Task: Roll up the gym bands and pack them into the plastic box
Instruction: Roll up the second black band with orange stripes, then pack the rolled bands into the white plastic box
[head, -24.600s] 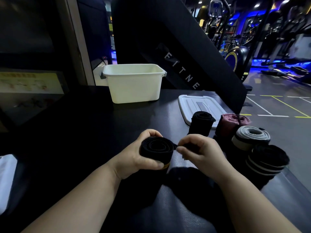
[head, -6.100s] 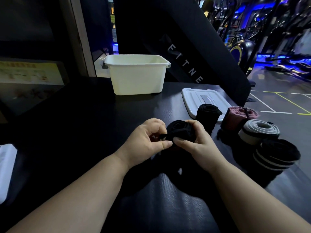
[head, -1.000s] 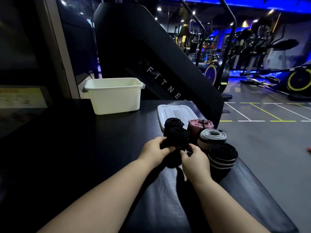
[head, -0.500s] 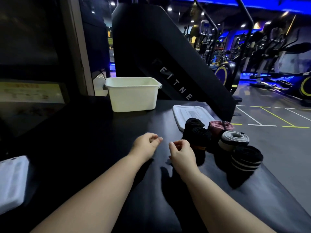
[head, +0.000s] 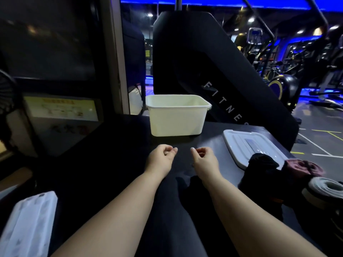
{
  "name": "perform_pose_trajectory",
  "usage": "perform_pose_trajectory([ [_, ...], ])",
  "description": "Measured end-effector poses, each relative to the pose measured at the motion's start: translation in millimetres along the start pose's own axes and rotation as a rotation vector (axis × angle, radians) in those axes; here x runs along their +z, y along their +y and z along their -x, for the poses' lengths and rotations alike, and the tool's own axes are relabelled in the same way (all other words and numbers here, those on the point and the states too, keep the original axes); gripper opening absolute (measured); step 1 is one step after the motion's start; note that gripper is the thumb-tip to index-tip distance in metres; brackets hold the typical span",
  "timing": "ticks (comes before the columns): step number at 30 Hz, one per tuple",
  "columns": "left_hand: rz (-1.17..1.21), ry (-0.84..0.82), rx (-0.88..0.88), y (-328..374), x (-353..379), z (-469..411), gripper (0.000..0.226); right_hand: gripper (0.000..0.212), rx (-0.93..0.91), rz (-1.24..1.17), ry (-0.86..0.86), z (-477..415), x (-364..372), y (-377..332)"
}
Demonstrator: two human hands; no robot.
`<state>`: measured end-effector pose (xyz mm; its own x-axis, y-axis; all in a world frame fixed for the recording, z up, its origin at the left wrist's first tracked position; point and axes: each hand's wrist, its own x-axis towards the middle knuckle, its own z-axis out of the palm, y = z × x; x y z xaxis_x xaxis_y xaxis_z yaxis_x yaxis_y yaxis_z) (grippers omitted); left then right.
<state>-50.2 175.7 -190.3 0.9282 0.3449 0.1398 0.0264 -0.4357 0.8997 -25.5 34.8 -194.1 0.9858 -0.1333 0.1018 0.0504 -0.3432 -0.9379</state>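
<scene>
Nearest you, at lower left, a flat white plastic slab (head: 27, 225) lies on the black padded tabletop (head: 115, 164). Along the right edge stand the rolled gym bands: a grey roll (head: 326, 191), then a maroon roll (head: 304, 169) and a black roll (head: 259, 164). Your left hand (head: 161, 156) and right hand (head: 204, 158) hover apart, fingers loosely curled, holding nothing. The black roll hides the near corner of a flat white lid (head: 246, 143). Bare tabletop separates your hands from the open white plastic box (head: 176, 117), backed by a black slanted machine panel (head: 204, 62).
</scene>
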Motion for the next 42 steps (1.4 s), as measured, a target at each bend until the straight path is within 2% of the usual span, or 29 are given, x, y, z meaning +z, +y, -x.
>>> perform_pose_trajectory([
  [5,0.026,0.098,-0.054,-14.2,-4.8,-45.8,0.034,0.028,-0.011,0.018,0.016,-48.1,19.4,-3.9],
  [11,-0.023,0.225,-0.091,-25.4,8.2,-98.5,0.056,0.028,-0.029,0.033,0.119,-106.3,32.9,8.8],
  [14,0.002,0.245,-0.076,-25.3,10.4,-132.1,0.07,0.04,-0.027,0.01,0.189,-137.0,34.8,11.6],
  [18,0.031,0.193,-0.054,-35.1,11.5,-164.0,0.082,0.072,0.002,-0.007,0.223,-173.9,36.9,13.6],
  [20,0.063,0.144,-0.059,-41.7,13.2,-170.8,0.08,0.077,0.004,-0.041,0.169,-187.4,41.4,15.6],
  [24,0.091,0.084,-0.044,-47.2,14.8,-176.1,0.075,0.059,-0.039,-0.014,0.104,-202.7,48.5,18.7],
  [28,0.01,0.164,-0.092,-46.2,14.1,-168.5,0.074,0.056,-0.049,0.023,0.104,-196.8,47.5,20.1],
  [32,0.036,0.231,-0.13,-40.8,7.5,-151.4,0.069,0.042,-0.037,0.008,0.082,-177.2,42.2,20.5],
  [42,0.016,0.315,-0.202,-36.3,-20.1,-76.7,0.056,0.065,0.014,0.04,0.072,-91.0,24.0,11.2],
])
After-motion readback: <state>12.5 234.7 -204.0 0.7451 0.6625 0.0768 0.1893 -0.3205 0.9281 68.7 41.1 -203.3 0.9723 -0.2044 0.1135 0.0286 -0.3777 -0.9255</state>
